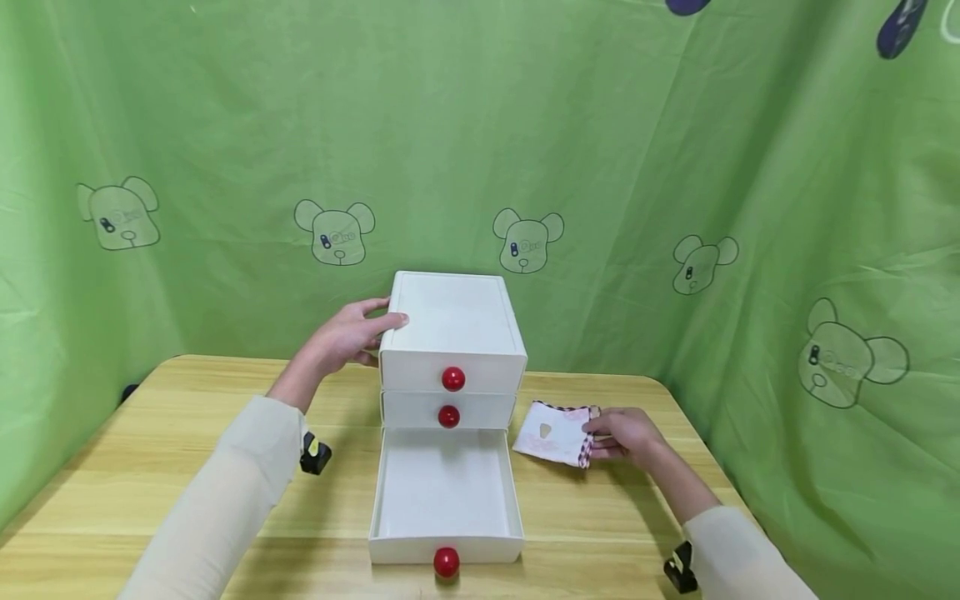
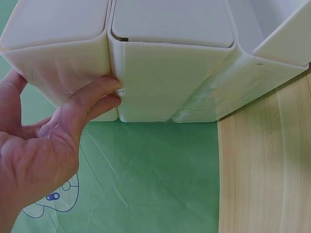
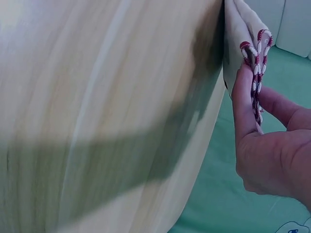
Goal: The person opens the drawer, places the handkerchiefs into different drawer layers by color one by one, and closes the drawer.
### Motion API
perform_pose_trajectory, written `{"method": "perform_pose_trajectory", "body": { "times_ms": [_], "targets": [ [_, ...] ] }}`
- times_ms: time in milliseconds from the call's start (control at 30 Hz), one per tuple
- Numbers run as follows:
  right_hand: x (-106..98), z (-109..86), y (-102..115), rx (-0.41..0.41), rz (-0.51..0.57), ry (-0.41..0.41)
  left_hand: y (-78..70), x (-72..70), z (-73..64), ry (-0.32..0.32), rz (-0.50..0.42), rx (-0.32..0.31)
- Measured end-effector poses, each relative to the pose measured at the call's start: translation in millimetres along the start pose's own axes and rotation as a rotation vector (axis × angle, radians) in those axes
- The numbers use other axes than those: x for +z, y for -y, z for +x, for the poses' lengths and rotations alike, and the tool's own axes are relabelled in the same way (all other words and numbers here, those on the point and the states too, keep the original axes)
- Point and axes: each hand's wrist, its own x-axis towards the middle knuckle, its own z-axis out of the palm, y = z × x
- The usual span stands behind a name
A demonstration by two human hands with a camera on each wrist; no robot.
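Note:
A white three-drawer cabinet (image 1: 457,312) with round red knobs stands mid-table. Its bottom drawer (image 1: 442,492) is pulled out, showing a bare white inside, while the upper two are closed. My left hand (image 1: 345,337) rests on the cabinet's upper left side, thumb over the top edge; in the left wrist view its fingers (image 2: 99,92) press against the side wall. To the right of the cabinet, my right hand (image 1: 630,433) pinches a folded white cloth (image 1: 553,433) with faint pink print and a dark red checked border. The right wrist view shows the cloth's layered stitched edge (image 3: 256,73) between thumb and fingers.
The light wooden table (image 1: 315,525) reaches back to a green curtain (image 1: 450,125) printed with bear heads, which also hangs along both sides. The open drawer juts forward toward the table's near side.

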Motion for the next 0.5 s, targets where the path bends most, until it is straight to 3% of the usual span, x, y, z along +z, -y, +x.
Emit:
{"method": "perform_pose_trajectory", "body": {
  "times_ms": [200, 500],
  "targets": [
    [3.6, -7.2, 10.2, -0.029, 0.059, 0.044, -0.1, -0.2, -0.4, 0.008, 0.002, 0.001],
    [11.6, -20.6, 30.2, -0.085, 0.05, 0.05, 0.5, -0.1, -0.2, 0.007, 0.004, 0.006]
  ]
}}
